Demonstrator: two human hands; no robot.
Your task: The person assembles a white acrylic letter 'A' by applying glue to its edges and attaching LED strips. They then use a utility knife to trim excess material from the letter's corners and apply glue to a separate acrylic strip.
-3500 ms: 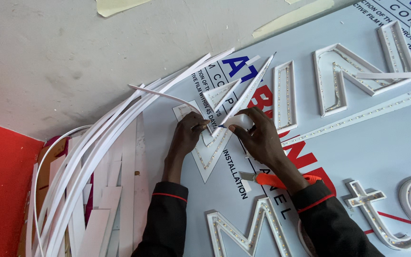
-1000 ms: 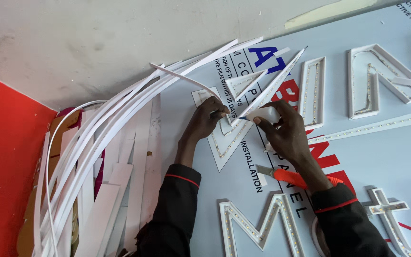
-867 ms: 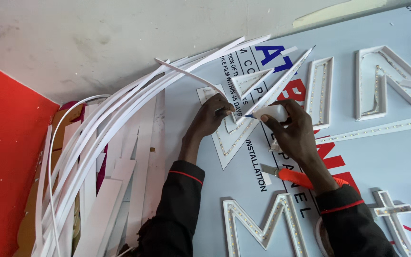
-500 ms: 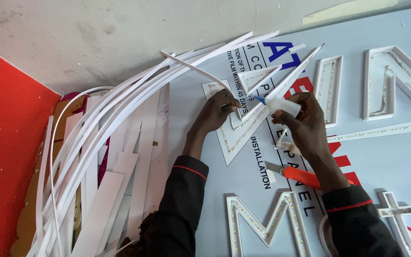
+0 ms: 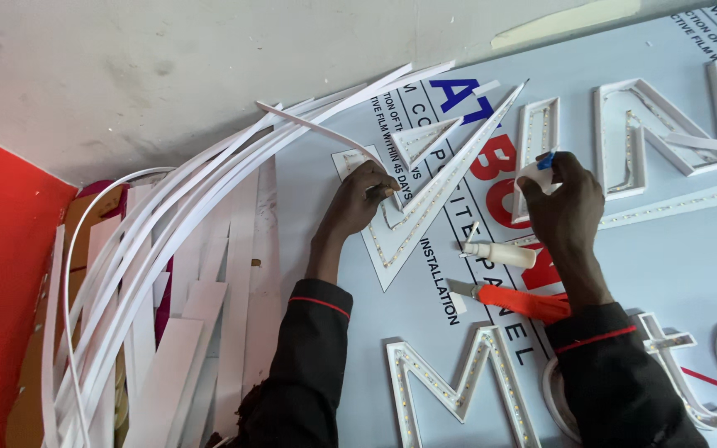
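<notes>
My left hand (image 5: 362, 197) presses down on the left edge of a white triangular sign letter (image 5: 412, 224) with a line of small lights inside, lying on a pale blue panel (image 5: 690, 257). My right hand (image 5: 564, 199) is off to the right of that letter and holds a small white bottle with a blue tip (image 5: 538, 172). Below it on the panel lie a white glue tube (image 5: 499, 253) and an orange-handled utility knife (image 5: 514, 300).
A sheaf of long white plastic strips (image 5: 168, 265) curves from the lower left up over the panel. Other white channel letters (image 5: 657, 133) lie at upper right and along the bottom (image 5: 458, 390). A red surface (image 5: 2, 274) borders the left; grey floor (image 5: 168, 75) lies above.
My right hand has left the triangular letter and moved right, now holding the small bottle. The glue tube lies uncovered on the panel. My left hand stays on the letter.
</notes>
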